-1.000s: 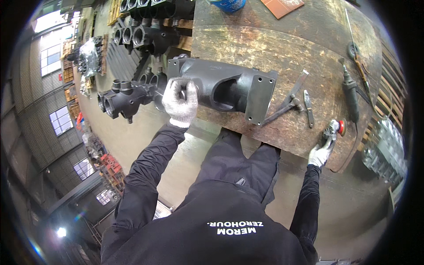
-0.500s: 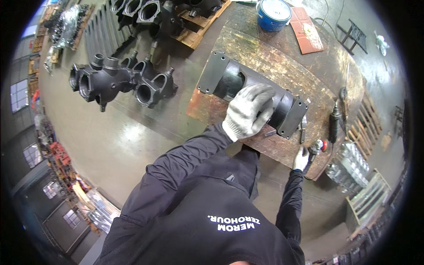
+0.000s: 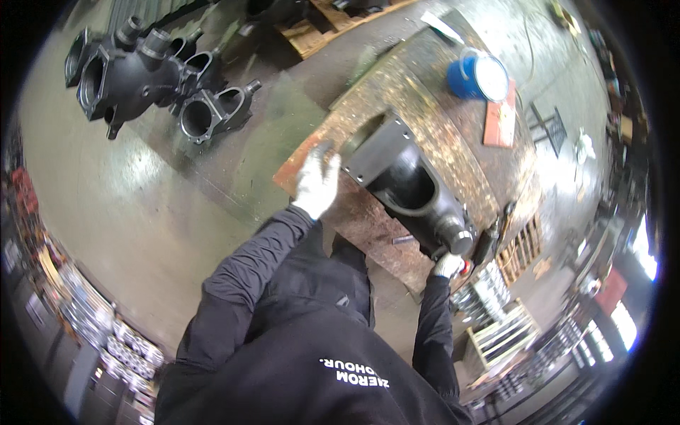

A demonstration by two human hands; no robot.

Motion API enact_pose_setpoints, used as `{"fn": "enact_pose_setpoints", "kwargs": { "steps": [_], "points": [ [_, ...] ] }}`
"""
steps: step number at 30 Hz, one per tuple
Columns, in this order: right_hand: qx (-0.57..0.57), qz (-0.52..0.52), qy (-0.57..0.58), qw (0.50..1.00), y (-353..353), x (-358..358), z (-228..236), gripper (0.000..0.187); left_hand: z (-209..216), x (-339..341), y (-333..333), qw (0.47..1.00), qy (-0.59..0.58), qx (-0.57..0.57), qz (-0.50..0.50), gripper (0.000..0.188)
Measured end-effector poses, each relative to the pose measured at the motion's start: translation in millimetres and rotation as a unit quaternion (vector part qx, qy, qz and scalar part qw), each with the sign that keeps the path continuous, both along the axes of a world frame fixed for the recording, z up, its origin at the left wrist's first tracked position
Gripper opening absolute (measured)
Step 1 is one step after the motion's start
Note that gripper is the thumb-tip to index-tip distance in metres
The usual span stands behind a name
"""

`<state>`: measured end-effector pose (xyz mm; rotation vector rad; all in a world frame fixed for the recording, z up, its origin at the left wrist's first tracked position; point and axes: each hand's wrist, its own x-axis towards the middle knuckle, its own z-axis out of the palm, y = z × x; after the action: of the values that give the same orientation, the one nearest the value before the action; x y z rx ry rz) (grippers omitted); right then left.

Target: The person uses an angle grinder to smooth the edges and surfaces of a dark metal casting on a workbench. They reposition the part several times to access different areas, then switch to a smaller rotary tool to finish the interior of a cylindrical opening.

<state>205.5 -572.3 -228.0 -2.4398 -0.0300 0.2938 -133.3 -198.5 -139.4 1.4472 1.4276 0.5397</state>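
Observation:
A large black metal casting [image 3: 440, 200] lies on the worn workbench [image 3: 397, 71], its square drilled flange toward the upper left and a wide round hollow facing up. A short capped pipe stub sticks out at its lower right end. My left hand [image 3: 316, 183], in a whitish work glove, is at the flange's left edge with its fingers apart; whether the fingertips touch the metal I cannot make out. Also gloved, my right hand [image 3: 448, 265] is at the casting's lower right end, fingers mostly hidden behind it. A red round part [image 3: 465, 268] shows beside that hand.
A blue bucket [image 3: 467, 78] and a reddish flat sheet [image 3: 500, 120] are at the bench's far side. A dark hand tool [image 3: 486, 244] lies right of the casting. Several black castings [image 3: 134, 81] stand at left. Pallets [image 3: 520, 248] and a wooden crate [image 3: 504, 334] stand at right.
The casting has been turned, and its hollow now faces up. My left hand has moved from its top to the left flange. The right hand is now by its lower end; the view has shifted.

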Motion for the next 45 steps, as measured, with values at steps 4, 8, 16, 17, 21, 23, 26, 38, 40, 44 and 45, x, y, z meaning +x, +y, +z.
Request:
{"fn": "enact_pose_setpoints", "kwargs": {
  "steps": [4,8,16,17,21,23,26,38,40,44,45],
  "points": [
    [-0.050,0.107,-0.066,0.991,-44.7,13.2,-16.1,0.053,-12.1,15.5,-8.5,0.994,-0.074,0.026,0.073,0.040],
    [-0.088,0.042,0.024,0.995,-27.7,23.1,-11.5,0.054,-19.1,7.2,-13.7,0.986,-0.081,0.055,0.134,0.039],
    [-0.038,0.003,0.131,0.991,23.7,17.9,19.0,0.058,-17.1,-1.4,32.4,0.993,-0.119,-0.008,-0.010,0.035],
    [-0.023,-0.005,0.144,0.989,25.0,18.1,26.2,0.058,-14.9,5.2,43.3,0.992,-0.114,-0.024,-0.042,0.038],
    [0.061,-0.034,0.203,0.977,36.1,25.7,49.0,0.060,-7.3,35.3,77.8,0.960,-0.072,-0.205,-0.177,0.057],
    [0.115,-0.047,0.239,0.963,44.4,30.1,55.1,0.062,-4.9,49.9,85.1,0.948,-0.055,-0.221,-0.223,0.068],
    [0.214,-0.060,0.293,0.930,62.3,34.0,55.7,0.063,-0.5,63.6,84.6,0.921,-0.005,-0.260,-0.292,0.068],
    [0.223,-0.085,0.349,0.906,144.8,-24.0,78.5,0.081,38.3,-39.3,-8.7,0.977,-0.047,-0.181,0.102,0.050],
    [0.093,-0.031,0.369,0.924,157.9,-41.0,69.4,0.085,61.4,-65.3,-20.1,0.971,-0.037,-0.178,0.155,0.049],
    [-0.007,0.088,0.408,0.909,200.3,-69.7,46.3,0.084,108.4,-95.1,-48.1,0.953,0.007,-0.173,0.249,0.048],
    [0.007,0.101,0.420,0.902,212.0,-76.9,38.9,0.080,116.4,-97.0,-55.4,0.946,0.008,-0.181,0.270,0.049]
  ]
}}
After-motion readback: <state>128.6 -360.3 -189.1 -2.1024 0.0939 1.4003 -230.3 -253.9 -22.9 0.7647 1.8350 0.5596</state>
